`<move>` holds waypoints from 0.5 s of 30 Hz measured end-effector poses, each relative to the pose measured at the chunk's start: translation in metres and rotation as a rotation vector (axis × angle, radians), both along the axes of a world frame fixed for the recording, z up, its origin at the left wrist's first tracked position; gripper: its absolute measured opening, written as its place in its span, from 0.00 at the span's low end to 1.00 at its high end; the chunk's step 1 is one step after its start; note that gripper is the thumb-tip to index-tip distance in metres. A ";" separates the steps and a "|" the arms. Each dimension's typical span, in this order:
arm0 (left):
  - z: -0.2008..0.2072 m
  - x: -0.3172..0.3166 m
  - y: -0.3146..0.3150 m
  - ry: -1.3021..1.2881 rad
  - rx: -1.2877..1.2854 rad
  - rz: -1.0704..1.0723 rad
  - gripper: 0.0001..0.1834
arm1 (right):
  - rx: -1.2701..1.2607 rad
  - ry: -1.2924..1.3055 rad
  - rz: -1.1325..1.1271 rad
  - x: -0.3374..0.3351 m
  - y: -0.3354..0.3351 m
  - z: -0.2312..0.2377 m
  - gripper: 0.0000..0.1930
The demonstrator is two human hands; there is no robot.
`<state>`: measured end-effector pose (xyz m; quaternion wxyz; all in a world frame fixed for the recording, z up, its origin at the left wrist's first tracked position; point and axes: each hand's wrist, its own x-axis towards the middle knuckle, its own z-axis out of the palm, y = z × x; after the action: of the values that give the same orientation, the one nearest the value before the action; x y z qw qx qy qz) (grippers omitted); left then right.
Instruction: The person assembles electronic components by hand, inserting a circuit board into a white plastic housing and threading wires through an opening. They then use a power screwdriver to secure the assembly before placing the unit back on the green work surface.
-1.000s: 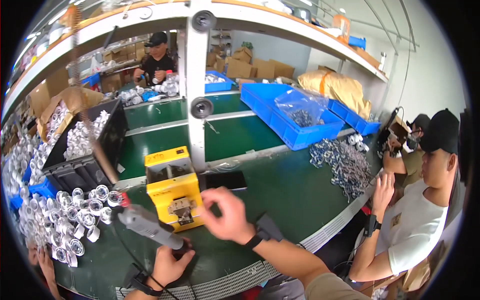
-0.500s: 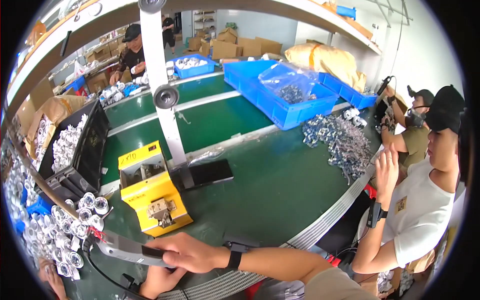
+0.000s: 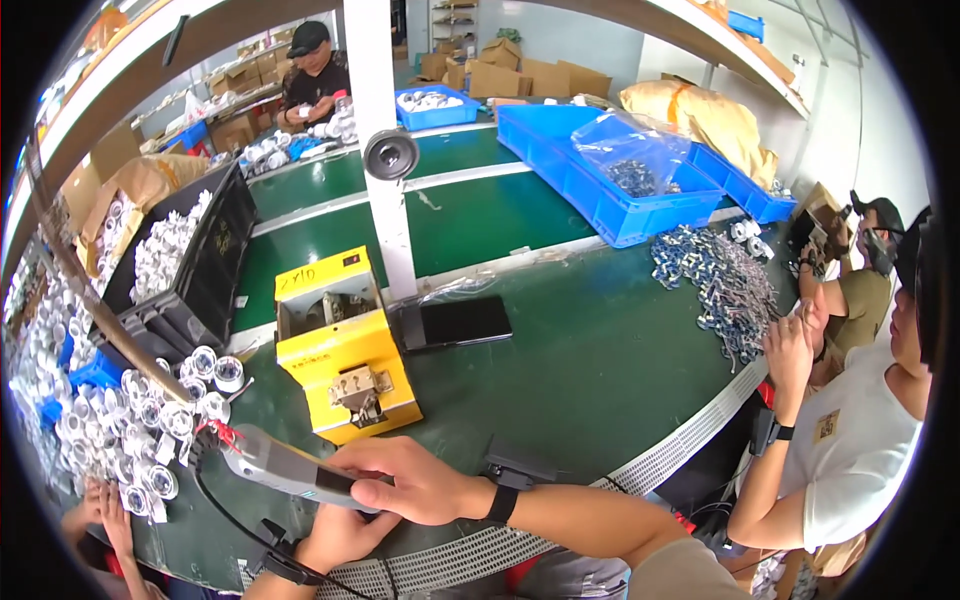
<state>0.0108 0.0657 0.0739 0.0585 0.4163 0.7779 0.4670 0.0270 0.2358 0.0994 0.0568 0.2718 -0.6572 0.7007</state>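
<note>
My right hand [image 3: 418, 482] is closed round a grey corded handheld tool [image 3: 285, 467], long and rounded, shaped like an electric screwdriver. A black cord and red strings are at the tool's far-left end. Below it, my left hand [image 3: 342, 534] lies close under the right one. Its fingers are partly covered, so whether they grip the tool's near end cannot be made out. Just beyond the tool stands a yellow box-shaped fixture [image 3: 340, 365] with a metal clamp block [image 3: 360, 390] on its front. Several white round fittings [image 3: 125, 430] are heaped left of the tool.
A black crate [image 3: 215, 250] of white parts stands far left. A dark phone [image 3: 465, 322] lies beside the white post [image 3: 385, 225]. Blue bins [image 3: 640, 220] and a metal parts pile [image 3: 725, 290] are far right. Co-workers sit right, at the back and lower left.
The view has shifted, so the bench appears farther right. My hands stay on about the same spot with the tool. The person at the right has brought both hands together.
</note>
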 end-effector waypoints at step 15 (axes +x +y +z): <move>-0.005 0.001 -0.006 0.045 0.032 0.013 0.10 | 0.236 0.159 -0.115 0.011 -0.002 0.003 0.26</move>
<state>0.0120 0.0600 0.0690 0.0313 0.4225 0.7742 0.4702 0.0377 0.2333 0.1021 0.1163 0.2932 -0.7428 0.5906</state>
